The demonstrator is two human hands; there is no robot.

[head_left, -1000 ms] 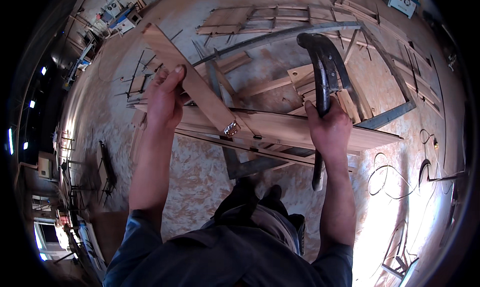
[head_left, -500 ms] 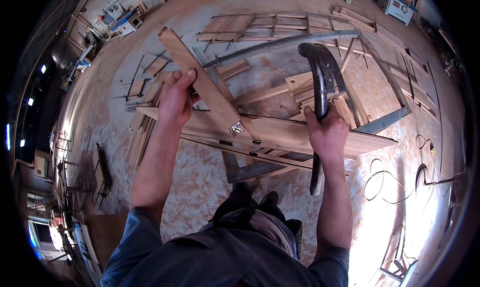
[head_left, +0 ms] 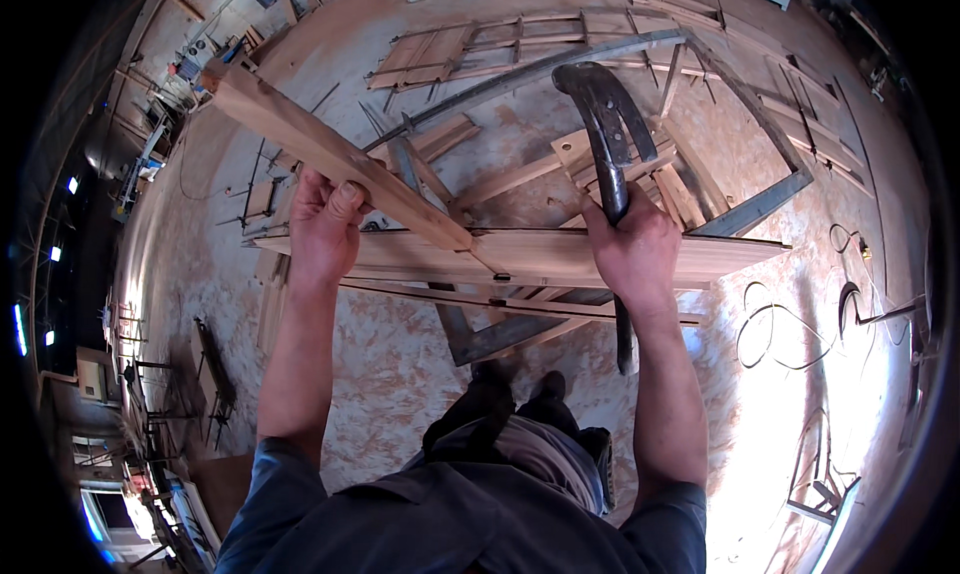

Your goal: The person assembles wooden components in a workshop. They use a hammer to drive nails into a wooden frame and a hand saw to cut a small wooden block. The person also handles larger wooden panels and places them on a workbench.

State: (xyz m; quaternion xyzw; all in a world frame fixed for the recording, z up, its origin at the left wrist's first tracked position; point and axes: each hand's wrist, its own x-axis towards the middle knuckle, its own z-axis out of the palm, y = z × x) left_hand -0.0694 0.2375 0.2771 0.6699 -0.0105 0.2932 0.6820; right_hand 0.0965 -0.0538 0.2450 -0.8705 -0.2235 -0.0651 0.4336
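My left hand [head_left: 325,224] is closed round a wooden bar [head_left: 330,149], with the thumb on its near side. The bar slants from the upper left down to a long wooden board [head_left: 560,259], where its near end meets the board's far edge, touching or just above it. My right hand [head_left: 637,244] grips the dark handle of a metal claw hammer [head_left: 605,124]. The hammer's head points up and away, over the far side of the board. The right palm hides part of the handle, and the handle's end sticks out below the fist.
The board lies across a grey metal frame [head_left: 780,199] with loose wood pieces [head_left: 510,184] inside it. Slatted wooden panels [head_left: 430,59] lie on the floor beyond. A cable [head_left: 765,324] is coiled at the right. My shoes [head_left: 550,382] stand just before the frame.
My left hand has turned the bar: its far end swung left and toward me, and the shiny patch near its lower end no longer shows. The hammer stays in my right hand.
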